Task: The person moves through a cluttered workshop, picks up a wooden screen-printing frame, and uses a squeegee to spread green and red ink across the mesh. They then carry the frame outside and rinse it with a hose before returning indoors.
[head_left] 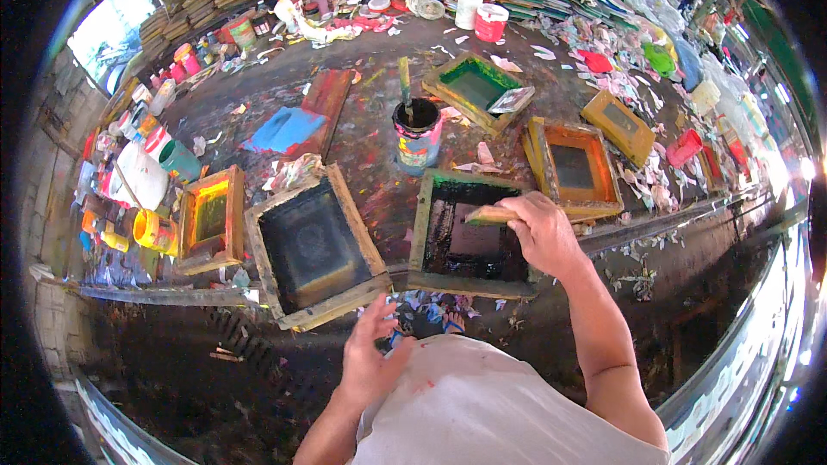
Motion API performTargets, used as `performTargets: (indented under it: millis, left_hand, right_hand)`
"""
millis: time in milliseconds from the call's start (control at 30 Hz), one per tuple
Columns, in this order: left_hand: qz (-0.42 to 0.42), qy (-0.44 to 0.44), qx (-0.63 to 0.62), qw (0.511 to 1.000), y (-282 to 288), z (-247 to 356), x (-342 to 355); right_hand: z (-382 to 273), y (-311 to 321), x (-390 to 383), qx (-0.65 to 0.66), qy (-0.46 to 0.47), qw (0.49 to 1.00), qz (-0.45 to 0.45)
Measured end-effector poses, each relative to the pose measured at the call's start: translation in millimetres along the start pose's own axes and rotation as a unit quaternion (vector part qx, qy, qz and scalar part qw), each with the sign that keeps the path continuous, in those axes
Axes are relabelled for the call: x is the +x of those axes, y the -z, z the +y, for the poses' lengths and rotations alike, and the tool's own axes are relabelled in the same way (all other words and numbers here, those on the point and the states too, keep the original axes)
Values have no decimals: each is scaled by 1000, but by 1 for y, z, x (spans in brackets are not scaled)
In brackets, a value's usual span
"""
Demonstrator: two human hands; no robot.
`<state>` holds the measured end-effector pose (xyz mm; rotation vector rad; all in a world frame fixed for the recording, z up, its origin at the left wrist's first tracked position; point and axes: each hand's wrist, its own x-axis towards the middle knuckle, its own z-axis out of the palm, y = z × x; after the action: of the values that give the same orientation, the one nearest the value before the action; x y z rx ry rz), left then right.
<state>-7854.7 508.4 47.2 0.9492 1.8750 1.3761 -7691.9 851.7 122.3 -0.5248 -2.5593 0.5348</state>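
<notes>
My right hand (544, 231) grips a flat wooden squeegee (491, 215) and rests it on the black mesh of a wooden screen-printing frame (422, 232) at the table's near edge. My left hand (372, 353) hovers below the table edge with fingers spread, holding nothing, just under the corner of a second dark-meshed wooden frame (353, 222) to the left. Beyond both frames stands a paint-smeared tin of black ink (419, 136) with a stick standing in it.
More frames lie about: a yellow one (209, 217) at left, an orange one (575, 170) at right, a green one (472, 86) farther back. Paint pots (491, 22), a blue board (286, 129) and paper scraps litter the stained table (370, 77). Stacked boards line the far edge.
</notes>
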Motion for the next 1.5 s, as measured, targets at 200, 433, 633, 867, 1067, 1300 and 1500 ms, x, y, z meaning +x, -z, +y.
performTargets:
  millis: [200,433,633,867,1067,1300,1500]
  left_hand:
    - [-2,31,90,995,-49,0,27]
    - [65,48,27,996,-81,-9,53]
    - [102,-9,167,981,-90,-5,62]
    - [80,-62,378,920,-82,-13,67]
    - [38,-86,419,903,-70,-11,72]
    - [-34,-69,425,902,-55,-1,80]
    - [-60,-71,426,900,-48,2,82]
  right_hand:
    - [52,-20,8,-89,-15,996,8]
    - [78,-41,23,-144,-14,987,-73]
    - [75,-39,37,-168,-55,973,-147]
    - [60,-37,17,-156,-37,980,-116]
    - [16,-32,-2,-159,-81,976,-122]
    - [-24,-21,-20,-128,-200,962,-136]
    - [-29,-30,-45,1,-285,958,-11]
